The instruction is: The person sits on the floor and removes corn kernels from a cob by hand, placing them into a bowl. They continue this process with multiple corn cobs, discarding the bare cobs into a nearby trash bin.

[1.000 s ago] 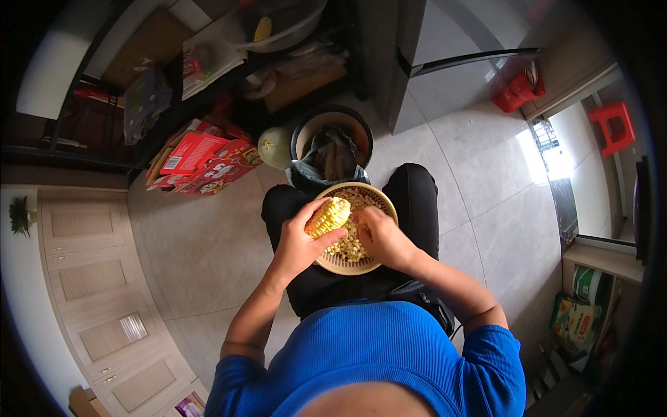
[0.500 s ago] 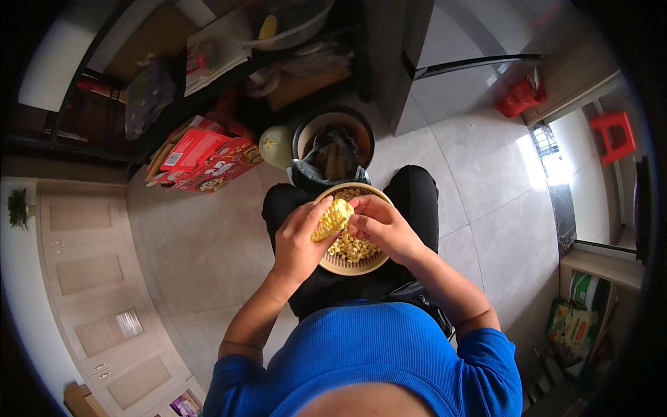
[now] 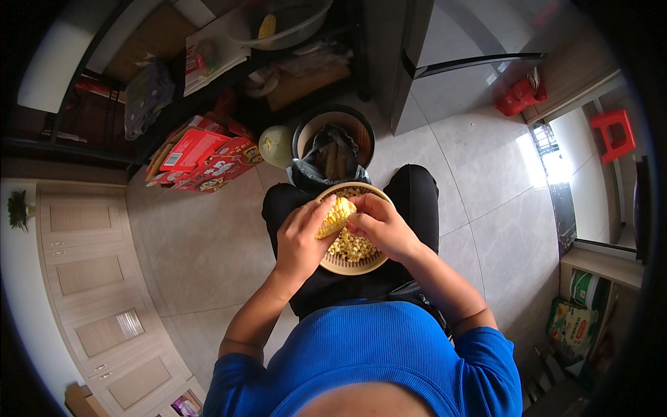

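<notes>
My left hand [image 3: 299, 235] is wrapped around a yellow corn cob [image 3: 335, 217], which is tilted with its upper end toward the right. At that end my right hand [image 3: 381, 225] is closed, thumb and fingers pressed against the cob's kernels; the exact fingertip contact is partly hidden. Under both hands a round tan basket [image 3: 335, 266] rests on my lap between my thighs. Loose corn kernels [image 3: 353, 247] cover much of its bottom, pale yellow and heaped toward the near side.
Just past the basket stands a bin [image 3: 368, 132] lined with a dark bag. Beside it are a pale green melon [image 3: 276, 146] and red cartons [image 3: 208, 160]. A clear bowl [image 3: 295, 35] with another cob sits on the shelf. A grey refrigerator [image 3: 472, 42] stands far right.
The cob has shifted and turned slightly in my left hand. My right thumb and fingers have moved a little against its upper end.
</notes>
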